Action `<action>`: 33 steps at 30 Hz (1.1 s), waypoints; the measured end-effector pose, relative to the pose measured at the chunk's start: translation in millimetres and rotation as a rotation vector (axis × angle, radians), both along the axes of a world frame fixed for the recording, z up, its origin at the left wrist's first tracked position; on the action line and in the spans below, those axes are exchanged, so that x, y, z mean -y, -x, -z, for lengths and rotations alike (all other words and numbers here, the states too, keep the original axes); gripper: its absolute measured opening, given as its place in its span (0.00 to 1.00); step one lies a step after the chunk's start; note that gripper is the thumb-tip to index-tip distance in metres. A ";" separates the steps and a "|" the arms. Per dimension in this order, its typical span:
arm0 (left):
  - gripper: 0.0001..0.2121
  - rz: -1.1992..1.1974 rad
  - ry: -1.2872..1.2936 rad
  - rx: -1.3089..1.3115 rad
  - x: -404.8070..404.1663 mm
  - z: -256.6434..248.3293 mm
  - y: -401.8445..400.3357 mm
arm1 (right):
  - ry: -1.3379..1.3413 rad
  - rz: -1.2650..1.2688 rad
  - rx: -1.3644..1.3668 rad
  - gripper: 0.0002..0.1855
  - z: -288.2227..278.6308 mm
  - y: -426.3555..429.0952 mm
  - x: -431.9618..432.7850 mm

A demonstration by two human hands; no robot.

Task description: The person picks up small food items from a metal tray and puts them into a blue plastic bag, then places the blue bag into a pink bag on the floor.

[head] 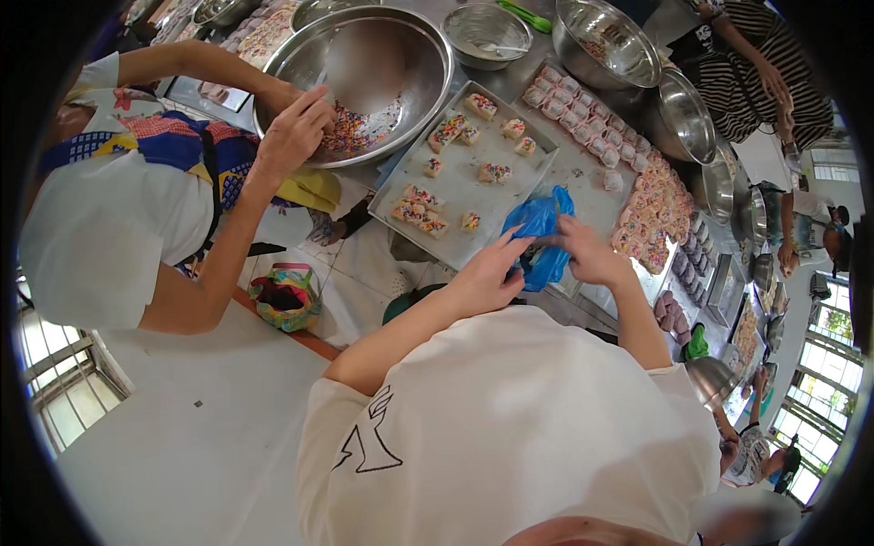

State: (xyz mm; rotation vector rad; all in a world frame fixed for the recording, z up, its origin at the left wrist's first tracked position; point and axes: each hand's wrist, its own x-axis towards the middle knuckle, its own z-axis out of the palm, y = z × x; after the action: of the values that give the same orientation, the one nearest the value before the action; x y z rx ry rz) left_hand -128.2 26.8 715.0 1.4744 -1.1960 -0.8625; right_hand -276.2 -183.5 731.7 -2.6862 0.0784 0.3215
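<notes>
A crumpled blue plastic bag (554,205) is held just in front of my chest, at the near edge of a metal tray (459,188). My left hand (493,267) grips the bag's near left side, thumb and fingers around its opening. On the other side, my right hand (588,250) pinches the bag, its fingers reaching across the mouth. What lies inside the bag cannot be made out. Several pale pieces coated in coloured sprinkles, such as one sprinkled piece (495,173), are scattered over the tray.
At left, a co-worker's hand (293,133) is over a large steel bowl (427,65) holding coloured sprinkles. Wrapped pinkish pieces (594,116), sprinkled flat pieces (652,205) and purple pieces (689,266) cover the table at right. Several steel bowls (608,41) line the far side.
</notes>
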 end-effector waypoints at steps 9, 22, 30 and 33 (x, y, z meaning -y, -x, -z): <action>0.09 -0.220 0.097 0.154 7.4 -7.7 -4.6 | -0.026 0.117 0.049 0.23 -9.1 16.7 -10.4; 0.15 -0.364 0.040 0.784 34.7 -34.6 -19.7 | 0.023 -0.039 -0.109 0.13 -45.5 27.7 -9.6; 0.08 -0.297 0.028 -0.051 43.9 -33.0 -19.7 | 0.548 -0.154 0.115 0.03 -42.2 41.8 -9.5; 0.10 -0.224 0.046 -0.332 45.5 -37.5 -14.3 | 0.638 -0.175 0.101 0.03 -64.9 42.5 -12.6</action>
State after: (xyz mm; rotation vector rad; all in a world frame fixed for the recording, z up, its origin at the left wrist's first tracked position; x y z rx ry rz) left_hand -113.9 -18.7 752.4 1.3359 -0.7847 -0.8782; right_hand -318.7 -170.9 796.6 -3.3482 -0.1040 0.2401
